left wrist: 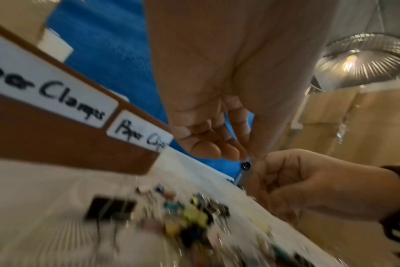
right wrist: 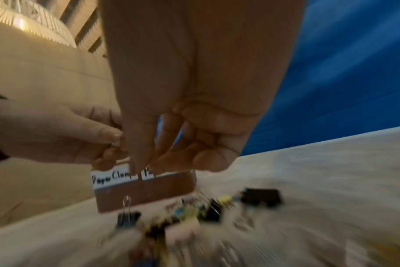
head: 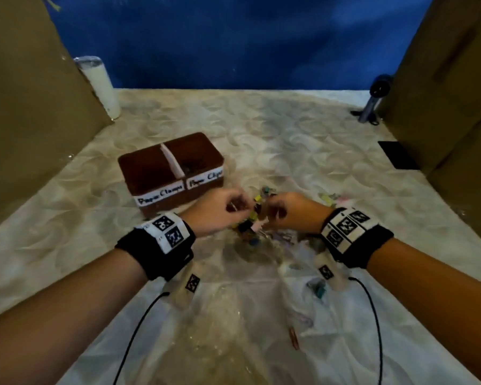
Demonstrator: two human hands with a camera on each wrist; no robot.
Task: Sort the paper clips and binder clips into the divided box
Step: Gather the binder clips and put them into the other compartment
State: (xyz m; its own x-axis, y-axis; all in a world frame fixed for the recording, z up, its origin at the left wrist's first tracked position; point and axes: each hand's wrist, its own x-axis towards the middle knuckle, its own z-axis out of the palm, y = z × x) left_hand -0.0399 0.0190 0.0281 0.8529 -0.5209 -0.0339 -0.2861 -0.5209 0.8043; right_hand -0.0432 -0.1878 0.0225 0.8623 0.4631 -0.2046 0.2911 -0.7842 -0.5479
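A brown divided box [head: 206, 188] [left wrist: 57, 140] [right wrist: 149, 193] carries the labels "Paper Clamps" on its left half and "Paper Clips" on its right half. A mixed pile of coloured clips [head: 249, 227] [left wrist: 194, 215] [right wrist: 189, 211] lies in front of it. Both hands meet just above the pile. My left hand [head: 246, 208] [left wrist: 244, 156] has curled fingers and pinches a thin wire piece. It looks like a paper clip and is mostly hidden. My right hand [head: 267, 215] [right wrist: 140, 168] pinches a thin wire too, and its end shows below the fingertips. A black binder clip [right wrist: 128, 217] stands on the cloth.
Cardboard walls stand at the left [head: 25, 120] and right [head: 456, 93], with a blue backdrop behind. A white cylinder [head: 100, 84] is at the back left, a camera on a stand [head: 375, 98] at the back right. Clear plastic [head: 220, 315] and stray clips [head: 317, 289] lie near me.
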